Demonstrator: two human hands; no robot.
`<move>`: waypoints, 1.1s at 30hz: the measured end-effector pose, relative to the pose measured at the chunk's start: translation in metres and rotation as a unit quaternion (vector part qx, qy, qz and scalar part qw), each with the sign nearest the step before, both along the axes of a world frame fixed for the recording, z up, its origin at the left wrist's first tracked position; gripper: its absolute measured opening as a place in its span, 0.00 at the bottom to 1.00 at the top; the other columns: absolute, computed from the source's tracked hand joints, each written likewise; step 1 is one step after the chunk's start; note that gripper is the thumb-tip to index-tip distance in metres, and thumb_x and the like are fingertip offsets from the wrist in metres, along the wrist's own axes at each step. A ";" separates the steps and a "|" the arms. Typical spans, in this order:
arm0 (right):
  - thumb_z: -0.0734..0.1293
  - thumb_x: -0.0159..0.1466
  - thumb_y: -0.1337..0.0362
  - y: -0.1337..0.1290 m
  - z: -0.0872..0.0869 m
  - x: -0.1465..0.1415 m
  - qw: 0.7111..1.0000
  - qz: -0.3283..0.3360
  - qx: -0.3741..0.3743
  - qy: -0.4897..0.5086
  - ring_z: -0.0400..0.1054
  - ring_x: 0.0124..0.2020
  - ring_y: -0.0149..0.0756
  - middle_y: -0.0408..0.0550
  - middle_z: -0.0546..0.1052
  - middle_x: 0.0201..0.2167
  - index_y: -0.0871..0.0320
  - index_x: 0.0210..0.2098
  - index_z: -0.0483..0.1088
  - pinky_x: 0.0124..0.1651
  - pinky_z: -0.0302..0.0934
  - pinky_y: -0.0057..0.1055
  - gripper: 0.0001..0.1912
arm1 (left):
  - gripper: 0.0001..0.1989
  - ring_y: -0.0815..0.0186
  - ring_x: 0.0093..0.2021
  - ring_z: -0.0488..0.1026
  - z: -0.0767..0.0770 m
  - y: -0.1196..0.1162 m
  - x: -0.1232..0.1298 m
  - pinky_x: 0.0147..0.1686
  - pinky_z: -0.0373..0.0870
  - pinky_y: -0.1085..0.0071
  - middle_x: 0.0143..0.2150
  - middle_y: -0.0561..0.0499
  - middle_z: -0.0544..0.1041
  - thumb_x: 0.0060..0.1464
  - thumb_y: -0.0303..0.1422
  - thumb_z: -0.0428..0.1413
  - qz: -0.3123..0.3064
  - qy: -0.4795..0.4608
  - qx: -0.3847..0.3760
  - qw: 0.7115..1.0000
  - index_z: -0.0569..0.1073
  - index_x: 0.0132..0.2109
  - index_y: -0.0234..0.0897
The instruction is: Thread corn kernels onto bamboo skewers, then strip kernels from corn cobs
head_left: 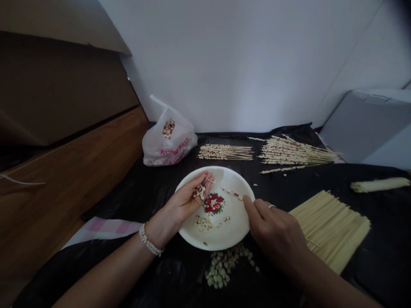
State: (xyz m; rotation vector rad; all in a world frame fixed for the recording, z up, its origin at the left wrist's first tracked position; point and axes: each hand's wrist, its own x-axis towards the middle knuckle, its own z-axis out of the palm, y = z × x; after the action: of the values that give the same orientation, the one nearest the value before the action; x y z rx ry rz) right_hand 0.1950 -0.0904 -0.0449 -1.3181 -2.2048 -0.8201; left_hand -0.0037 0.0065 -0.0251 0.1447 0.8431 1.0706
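Note:
Over the left part of a white bowl [231, 237], my left hand [189, 194] is cupped around several small pale kernels [199, 192]. The tip of a thin wooden skewer [210, 180] lies at its fingers. My right hand [272, 226], with a ring on it, grips that skewer at the bowl's right side. Red and cream pieces [233, 194] are threaded along the stick between the two hands. Loose kernels [203, 223] lie in the bowl, near a red flower print [213, 203] on its bottom.
Behind the bowl stand a plastic bag [170, 141], a small row of threaded skewers [224, 152] and a larger pile [289, 152]. Bare sticks [334, 226] lie right. Greenish pieces [220, 269] lie before the bowl; a pale stalk-like bundle [380, 185] lies far right.

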 end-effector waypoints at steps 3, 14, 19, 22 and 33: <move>0.58 0.62 0.79 0.001 -0.001 0.000 1.000 0.001 0.005 0.006 0.59 0.21 0.33 0.47 0.69 0.24 0.69 0.44 0.74 0.26 0.48 0.33 0.16 | 0.10 0.69 0.33 0.78 0.001 0.000 0.001 0.35 0.78 0.76 0.38 0.44 0.79 0.58 0.20 0.53 -0.005 0.000 -0.010 1.000 0.75 0.46 0.29; 0.59 0.63 0.77 0.000 -0.001 0.001 1.000 0.001 -0.004 0.015 0.60 0.21 0.34 0.47 0.69 0.24 0.68 0.44 0.75 0.26 0.49 0.34 0.15 | 0.16 0.70 0.30 0.77 0.007 -0.001 0.000 0.29 0.77 0.79 0.34 0.47 0.79 0.59 0.19 0.51 0.020 -0.013 -0.052 0.998 0.74 0.51 0.33; 0.59 0.63 0.77 0.000 -0.001 0.001 1.000 -0.005 0.010 0.009 0.59 0.21 0.33 0.46 0.70 0.23 0.68 0.44 0.75 0.26 0.48 0.33 0.15 | 0.15 0.70 0.31 0.77 0.004 0.000 0.000 0.29 0.77 0.78 0.35 0.46 0.79 0.59 0.20 0.52 0.019 -0.018 -0.043 0.999 0.73 0.52 0.33; 0.59 0.63 0.76 0.000 -0.001 0.001 1.000 -0.008 0.013 0.005 0.60 0.22 0.32 0.46 0.70 0.24 0.68 0.44 0.74 0.26 0.49 0.33 0.14 | 0.15 0.70 0.31 0.77 0.002 0.000 0.001 0.30 0.78 0.77 0.36 0.46 0.79 0.59 0.20 0.51 0.020 -0.013 -0.035 0.999 0.74 0.51 0.33; 0.59 0.62 0.78 0.001 -0.002 0.001 1.000 -0.003 -0.001 0.007 0.61 0.22 0.33 0.47 0.70 0.24 0.70 0.45 0.74 0.25 0.49 0.34 0.17 | 0.12 0.70 0.30 0.78 0.004 0.000 0.000 0.30 0.78 0.78 0.36 0.46 0.78 0.60 0.21 0.51 0.009 -0.013 -0.047 0.999 0.74 0.49 0.31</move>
State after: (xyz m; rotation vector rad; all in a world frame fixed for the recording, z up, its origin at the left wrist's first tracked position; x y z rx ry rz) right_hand 0.1960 -0.0896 -0.0465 -1.3281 -2.1927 -0.8081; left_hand -0.0034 0.0063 -0.0210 0.0443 0.8711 1.0467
